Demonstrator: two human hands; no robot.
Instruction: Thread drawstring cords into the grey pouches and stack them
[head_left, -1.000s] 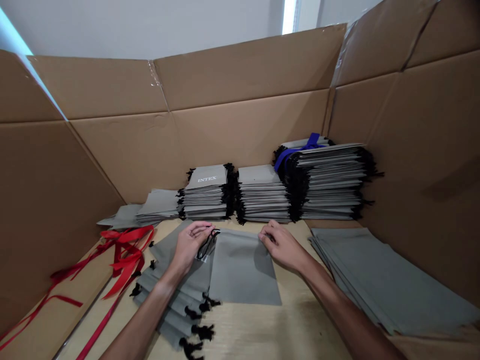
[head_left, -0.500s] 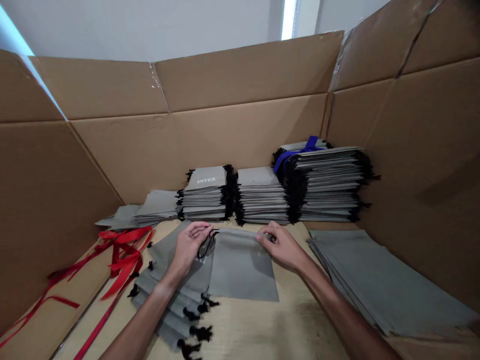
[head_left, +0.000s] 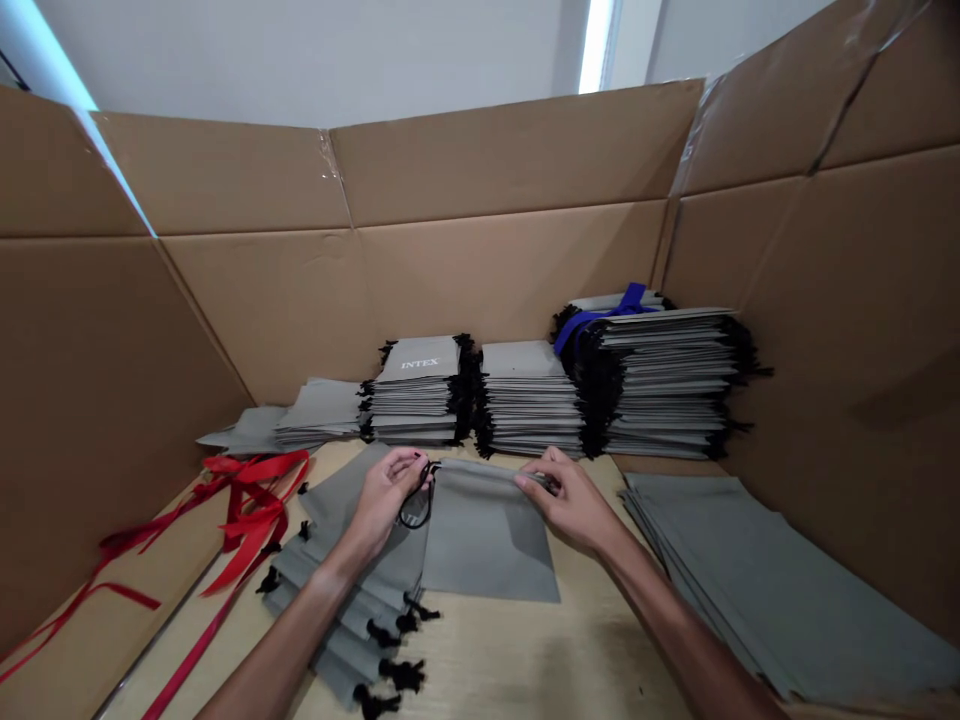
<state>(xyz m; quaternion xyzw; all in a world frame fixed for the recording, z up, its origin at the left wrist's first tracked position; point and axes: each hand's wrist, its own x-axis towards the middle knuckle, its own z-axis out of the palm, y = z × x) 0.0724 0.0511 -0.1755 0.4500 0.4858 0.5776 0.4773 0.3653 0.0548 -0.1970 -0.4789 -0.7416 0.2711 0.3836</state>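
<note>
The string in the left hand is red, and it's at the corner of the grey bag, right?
Not quite: the string is black, not red, as the head view shows. It is indeed in the left hand, at the corner of the grey bag.

Pouches (head_left: 491, 535): plain grey. Cords (head_left: 415, 505): black. Lettering (head_left: 420, 364): white, on one grey pouch. Ribbons (head_left: 255, 505): red. Band (head_left: 600, 320): blue. Cardboard (head_left: 495, 260): brown, with darker straight crease lines. Table (head_left: 517, 670): pale yellowish tan. Wall (head_left: 322, 60): pale grey. Loose sheets (head_left: 780, 580): unpatterned grey.
</note>
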